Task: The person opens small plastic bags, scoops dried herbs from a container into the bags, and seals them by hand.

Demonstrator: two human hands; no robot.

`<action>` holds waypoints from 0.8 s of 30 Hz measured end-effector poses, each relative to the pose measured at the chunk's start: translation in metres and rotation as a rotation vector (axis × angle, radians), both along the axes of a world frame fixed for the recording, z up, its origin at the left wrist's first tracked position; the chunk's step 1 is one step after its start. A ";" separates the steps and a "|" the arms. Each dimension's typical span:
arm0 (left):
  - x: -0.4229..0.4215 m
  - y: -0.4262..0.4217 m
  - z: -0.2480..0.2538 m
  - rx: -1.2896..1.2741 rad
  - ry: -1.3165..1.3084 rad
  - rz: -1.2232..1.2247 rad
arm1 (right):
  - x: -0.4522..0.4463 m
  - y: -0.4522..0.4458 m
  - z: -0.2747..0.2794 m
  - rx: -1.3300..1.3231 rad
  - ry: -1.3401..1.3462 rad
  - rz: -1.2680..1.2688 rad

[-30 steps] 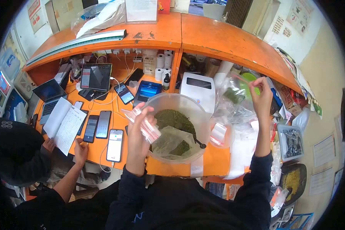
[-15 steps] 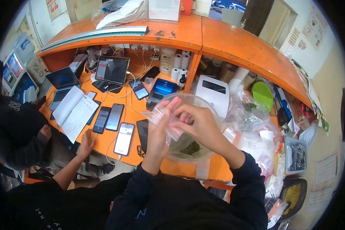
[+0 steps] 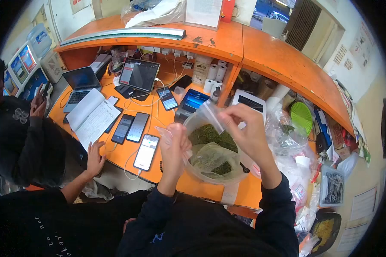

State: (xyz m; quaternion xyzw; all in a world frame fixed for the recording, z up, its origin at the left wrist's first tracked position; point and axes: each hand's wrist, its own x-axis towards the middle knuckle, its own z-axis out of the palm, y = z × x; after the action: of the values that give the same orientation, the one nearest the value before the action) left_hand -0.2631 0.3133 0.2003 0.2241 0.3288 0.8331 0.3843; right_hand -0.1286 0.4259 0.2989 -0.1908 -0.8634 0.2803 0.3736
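My left hand is closed around a bunch of clear plastic bags, whose edges stick out past the fingers. My right hand pinches a single small zip-lock bag by its edge, holding it up apart from the bunch. Below and between both hands stands a round translucent tub. Inside it lies dark green, dried leafy material, along with a crumpled clear plastic bag containing more green stuff.
Several phones, an open notebook, a laptop and a tablet cover the left of the desk. A co-worker's hand rests near the notebook. Plastic bags and a green basket crowd the right.
My hands have separated: the right has drawn one zip-lock bag away, up and to the right, while the left keeps the bunch. The tub's contents now show. The view has shifted slightly.
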 end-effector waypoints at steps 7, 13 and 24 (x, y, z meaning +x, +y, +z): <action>0.020 0.000 0.031 -0.149 0.512 0.126 | 0.007 -0.017 -0.006 0.053 -0.088 0.069; 0.025 -0.008 0.033 -0.106 0.534 0.097 | 0.010 -0.039 -0.003 0.073 -0.022 0.147; 0.026 -0.031 0.032 0.020 0.964 0.162 | 0.029 -0.053 -0.006 -0.207 -0.064 0.292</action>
State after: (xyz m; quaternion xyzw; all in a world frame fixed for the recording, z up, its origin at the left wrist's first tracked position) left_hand -0.2374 0.2822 0.2322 0.5617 0.4777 0.6648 0.1199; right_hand -0.0998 0.3730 0.2924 -0.1097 -0.8599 0.4126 0.2799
